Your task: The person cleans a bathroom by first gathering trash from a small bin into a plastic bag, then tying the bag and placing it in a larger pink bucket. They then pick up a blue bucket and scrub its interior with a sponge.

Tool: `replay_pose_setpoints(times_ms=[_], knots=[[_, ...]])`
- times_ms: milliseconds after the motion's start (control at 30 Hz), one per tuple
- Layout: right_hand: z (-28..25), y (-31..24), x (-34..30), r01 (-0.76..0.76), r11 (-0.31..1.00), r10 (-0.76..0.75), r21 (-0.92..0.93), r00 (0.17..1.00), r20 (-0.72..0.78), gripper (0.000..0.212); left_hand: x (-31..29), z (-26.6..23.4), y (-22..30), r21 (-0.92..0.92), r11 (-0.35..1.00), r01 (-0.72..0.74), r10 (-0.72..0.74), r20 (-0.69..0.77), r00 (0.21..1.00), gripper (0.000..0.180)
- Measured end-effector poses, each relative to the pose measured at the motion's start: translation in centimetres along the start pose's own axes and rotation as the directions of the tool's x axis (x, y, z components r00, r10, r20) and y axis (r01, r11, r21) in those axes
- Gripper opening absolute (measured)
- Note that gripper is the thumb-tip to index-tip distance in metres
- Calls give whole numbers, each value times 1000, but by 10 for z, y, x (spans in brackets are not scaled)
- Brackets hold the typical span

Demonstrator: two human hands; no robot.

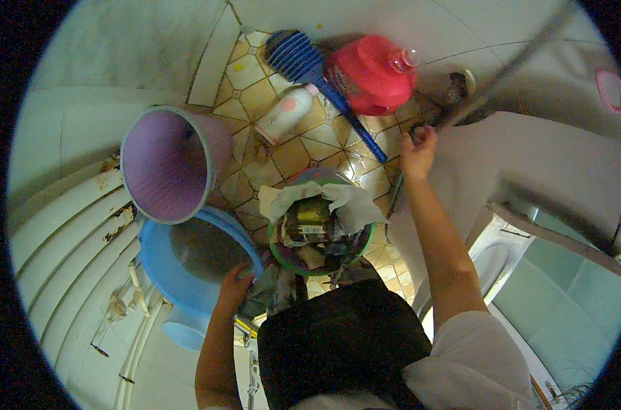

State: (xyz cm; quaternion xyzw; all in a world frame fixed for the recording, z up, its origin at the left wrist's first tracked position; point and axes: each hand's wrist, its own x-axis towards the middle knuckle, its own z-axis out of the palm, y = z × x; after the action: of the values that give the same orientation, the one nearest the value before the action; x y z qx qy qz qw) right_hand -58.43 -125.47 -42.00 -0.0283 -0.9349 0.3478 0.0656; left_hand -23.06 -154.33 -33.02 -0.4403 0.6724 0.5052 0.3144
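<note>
My left hand (236, 285) is closed on the near right rim of a large blue basin (161, 273) holding murky water. Beside it hang dark, crumpled folds, perhaps plastic. My right hand (418, 156) reaches forward to the right, fingers pinched around something dark that I cannot make out. A long grey rod or hose (512, 68) slants from the upper right down to these fingers. Between my arms stands a round bin (369, 254) with a green rim, filled with rubbish: white paper (355, 203) and a gold-green package (312, 220).
A purple bucket (167, 166) tilts over the basin's far edge. On the tiled floor lie a blue brush (337, 96), a white bottle (286, 115) and a red jug (372, 75). A pale toilet-like fixture (522, 157) fills the right side; white slats (71, 212) line the left.
</note>
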Motion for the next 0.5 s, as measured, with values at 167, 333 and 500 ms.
replay_pose_setpoints(times_ms=[167,333,500], knots=[[-47,30,34,-253,958,221,-133,951,-216,44,0,9,17,-44,985,166,-163,57,985,36],[-67,38,46,-372,928,354,9,875,-330,45,1,14,13,26,997,-72,71,58,996,37],[-81,36,47,-409,910,347,-64,838,-421,49,-2,12,25,-6,992,125,-124,96,988,38]])
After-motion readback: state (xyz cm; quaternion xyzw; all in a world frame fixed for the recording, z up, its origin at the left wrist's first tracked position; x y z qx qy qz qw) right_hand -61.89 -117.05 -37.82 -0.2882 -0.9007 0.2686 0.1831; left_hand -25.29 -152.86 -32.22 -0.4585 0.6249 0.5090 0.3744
